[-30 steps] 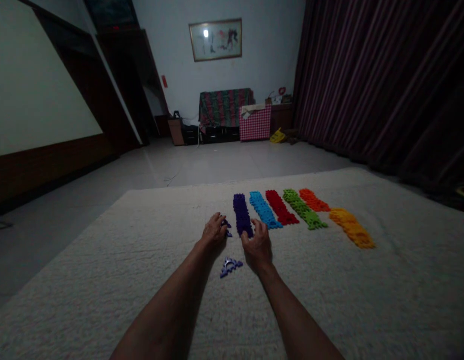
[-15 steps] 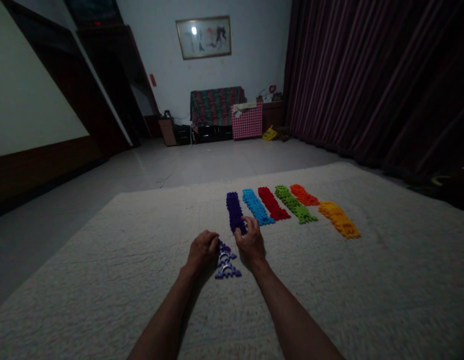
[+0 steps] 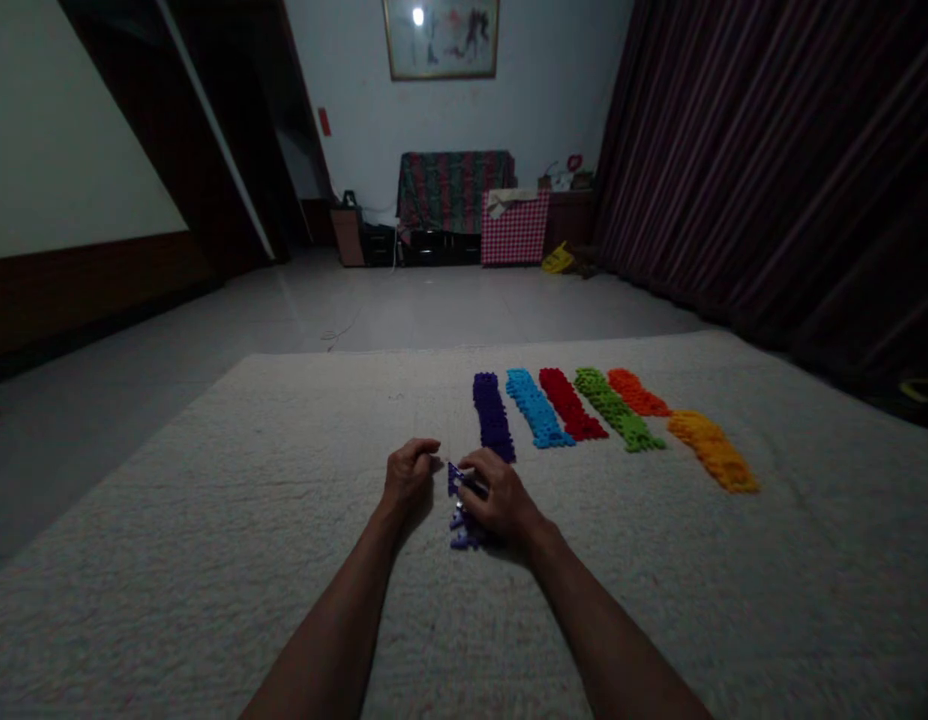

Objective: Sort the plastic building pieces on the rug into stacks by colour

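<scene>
My right hand [image 3: 500,492] pinches a dark purple interlocking toy piece [image 3: 454,478] with a toothed edge, tilted above the mat. Under and beside that hand lie lighter purple toothed pieces [image 3: 464,537], partly hidden by its fingers. Just left of them is my left hand [image 3: 411,472], fingers curled in and apart from the pieces, with nothing visible in it. Beyond my right hand stretches an overlapping row of dark purple pieces [image 3: 492,412], its near end close to the knuckles.
To the right lie rows of light blue [image 3: 537,408], red [image 3: 571,403], green [image 3: 618,410], orange [image 3: 638,392] and yellow-orange pieces [image 3: 711,450]. All rest on a pale textured mat [image 3: 209,520]. Farther off, a cloth-covered cabinet [image 3: 455,190] stands by the wall; a dark curtain [image 3: 704,150] hangs right.
My right hand has drawn back from the dark purple row toward the lighter pieces, carrying a purple piece. My left hand has moved slightly off the pieces. The view has tilted down and shifted left.
</scene>
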The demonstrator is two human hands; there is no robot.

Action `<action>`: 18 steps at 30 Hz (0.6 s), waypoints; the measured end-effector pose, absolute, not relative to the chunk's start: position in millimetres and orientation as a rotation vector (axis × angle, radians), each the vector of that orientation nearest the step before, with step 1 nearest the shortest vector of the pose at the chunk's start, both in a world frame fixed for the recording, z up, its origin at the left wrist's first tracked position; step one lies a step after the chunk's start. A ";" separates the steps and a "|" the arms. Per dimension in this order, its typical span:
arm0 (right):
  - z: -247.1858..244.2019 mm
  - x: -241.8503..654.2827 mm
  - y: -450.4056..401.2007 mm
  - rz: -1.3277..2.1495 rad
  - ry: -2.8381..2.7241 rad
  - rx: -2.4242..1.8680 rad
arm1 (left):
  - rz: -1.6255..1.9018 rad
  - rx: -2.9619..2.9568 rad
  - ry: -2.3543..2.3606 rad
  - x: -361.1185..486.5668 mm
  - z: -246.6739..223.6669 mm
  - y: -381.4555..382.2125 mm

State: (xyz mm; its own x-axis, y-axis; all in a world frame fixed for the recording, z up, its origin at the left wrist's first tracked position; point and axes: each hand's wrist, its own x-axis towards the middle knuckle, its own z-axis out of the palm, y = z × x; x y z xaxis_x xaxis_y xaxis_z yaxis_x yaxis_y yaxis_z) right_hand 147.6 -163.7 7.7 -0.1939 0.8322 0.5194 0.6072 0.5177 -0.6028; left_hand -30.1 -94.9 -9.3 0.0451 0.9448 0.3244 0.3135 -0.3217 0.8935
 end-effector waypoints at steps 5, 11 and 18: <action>8.5 135.5 -165.9 0.225 -2.096 -1.374 | 1.303 1.588 1.263 -28.1 -9.0 -93.9; 5.8 133.4 -161.5 0.191 -2.127 -1.349 | 1.260 1.637 1.285 -28.7 -12.2 -89.9; -2.8 137.9 -150.7 0.171 -2.010 -1.284 | 1.109 2.000 1.148 -31.7 -17.3 -88.9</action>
State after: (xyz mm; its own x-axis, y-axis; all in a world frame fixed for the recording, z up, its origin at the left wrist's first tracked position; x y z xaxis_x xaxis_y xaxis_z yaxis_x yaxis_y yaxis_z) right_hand 137.9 -150.7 -2.8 -0.2324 0.8302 0.5066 0.7329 0.4920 -0.4699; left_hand -31.7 -88.9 -17.3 0.2863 0.8818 0.3748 0.4048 -0.4659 0.7868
